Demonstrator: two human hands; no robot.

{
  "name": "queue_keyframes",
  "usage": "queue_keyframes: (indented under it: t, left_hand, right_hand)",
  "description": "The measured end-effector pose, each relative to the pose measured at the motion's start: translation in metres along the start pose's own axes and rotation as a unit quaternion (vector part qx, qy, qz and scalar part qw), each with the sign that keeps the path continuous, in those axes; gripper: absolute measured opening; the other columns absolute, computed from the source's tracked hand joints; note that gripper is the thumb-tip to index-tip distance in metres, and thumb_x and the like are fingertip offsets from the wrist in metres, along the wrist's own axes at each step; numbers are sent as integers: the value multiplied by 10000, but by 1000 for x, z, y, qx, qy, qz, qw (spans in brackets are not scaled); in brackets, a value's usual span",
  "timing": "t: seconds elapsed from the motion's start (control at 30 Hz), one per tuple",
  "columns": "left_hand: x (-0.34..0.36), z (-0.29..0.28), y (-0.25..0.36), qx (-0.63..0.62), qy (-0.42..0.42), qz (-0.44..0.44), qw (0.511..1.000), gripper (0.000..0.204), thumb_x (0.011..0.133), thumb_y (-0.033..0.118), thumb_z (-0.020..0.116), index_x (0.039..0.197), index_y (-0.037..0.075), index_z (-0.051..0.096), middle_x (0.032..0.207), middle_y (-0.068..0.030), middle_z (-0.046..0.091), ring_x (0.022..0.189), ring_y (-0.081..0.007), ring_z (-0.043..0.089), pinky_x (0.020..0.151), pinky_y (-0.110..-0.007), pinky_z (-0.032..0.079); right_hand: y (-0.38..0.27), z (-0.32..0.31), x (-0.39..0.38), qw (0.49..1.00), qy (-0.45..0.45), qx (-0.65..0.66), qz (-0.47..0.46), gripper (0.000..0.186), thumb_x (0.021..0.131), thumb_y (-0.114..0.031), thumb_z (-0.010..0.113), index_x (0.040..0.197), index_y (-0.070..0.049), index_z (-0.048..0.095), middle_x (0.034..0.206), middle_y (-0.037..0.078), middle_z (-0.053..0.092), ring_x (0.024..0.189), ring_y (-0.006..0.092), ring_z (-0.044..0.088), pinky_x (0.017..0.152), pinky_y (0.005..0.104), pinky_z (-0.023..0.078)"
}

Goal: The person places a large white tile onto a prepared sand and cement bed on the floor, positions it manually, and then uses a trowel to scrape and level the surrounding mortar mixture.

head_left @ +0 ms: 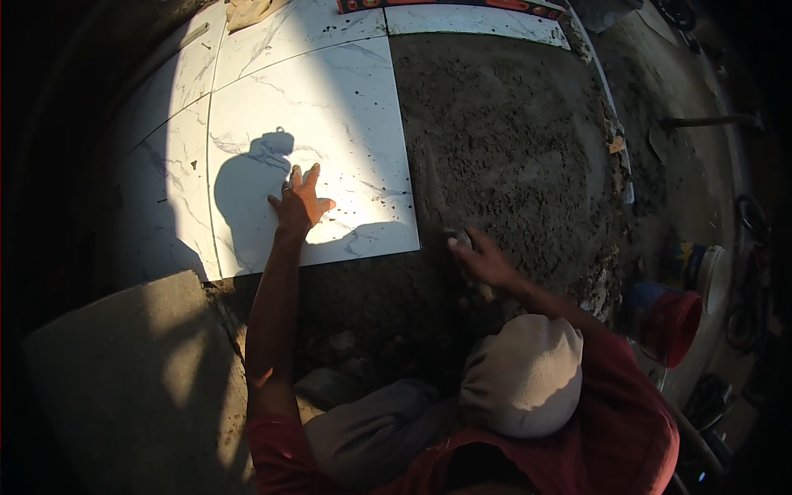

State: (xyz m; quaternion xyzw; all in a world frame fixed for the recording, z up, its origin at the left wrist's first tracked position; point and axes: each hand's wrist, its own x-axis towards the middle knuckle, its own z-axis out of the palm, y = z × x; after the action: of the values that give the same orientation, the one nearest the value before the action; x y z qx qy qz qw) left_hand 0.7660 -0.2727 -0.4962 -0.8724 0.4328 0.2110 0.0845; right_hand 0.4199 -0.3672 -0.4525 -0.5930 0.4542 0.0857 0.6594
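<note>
My left hand (301,200) lies flat with fingers spread on a large white tile (346,107) with grey marbling, half in sunlight. Dark crumbs are scattered over the tile's right part. Just off its near right corner, my right hand (483,257) is closed round the handle of what looks like a trowel (456,237). The blade is hard to make out against the dark wet mortar (503,124), which spreads beside the tile's right edge.
A red and black spirit level (445,5) lies across the far tiles. At the right stand a red bucket (681,328) and a pale bucket (711,276). Rough concrete (124,363) borders the tiles at near left. My bent knee (528,375) rises close to my right forearm.
</note>
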Motion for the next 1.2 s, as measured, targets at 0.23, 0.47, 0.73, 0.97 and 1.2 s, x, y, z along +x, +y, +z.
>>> queue_keyframes:
  t: [0.23,0.47,0.73,0.97,1.2]
  left_hand:
    - [0,0,-2,19,-11,-12,1000,861,758,458,734,1464,280,273,1526,-146,233,1331,-400,351,1017,-717,235]
    - [1,3,-1,14,-14,-5,1000,867,758,446,738,1468,281,270,1528,-151,229,1326,-416,350,1011,-715,238]
    - [-1,2,-1,20,-9,-22,1000,885,744,405,744,1476,268,267,1534,-182,220,1311,-402,383,994,-704,252]
    - [4,-3,2,16,-34,-23,999,879,754,445,736,1473,291,254,1534,-159,208,1316,-434,359,1018,-712,224]
    - [4,0,1,28,-23,-18,999,885,758,462,730,1475,277,247,1530,-162,214,1312,-432,363,1015,-711,235]
  right_hand:
    - [10,21,38,997,-1,78,-6,520,939,-419,529,1188,25,425,720,59,516,510,140,531,418,301,446]
    - [13,4,49,999,-33,8,-40,554,943,-429,511,1189,64,448,696,84,538,497,160,550,418,323,462]
    - [24,-31,18,995,94,41,-10,525,957,-414,488,1187,57,455,672,75,534,470,159,546,421,333,476]
    - [-2,7,29,1000,9,17,4,593,951,-407,512,1266,79,385,727,65,522,473,138,517,408,302,442]
    - [11,13,31,1000,-13,14,-9,569,952,-413,501,1236,74,422,679,97,562,473,162,538,431,332,452]
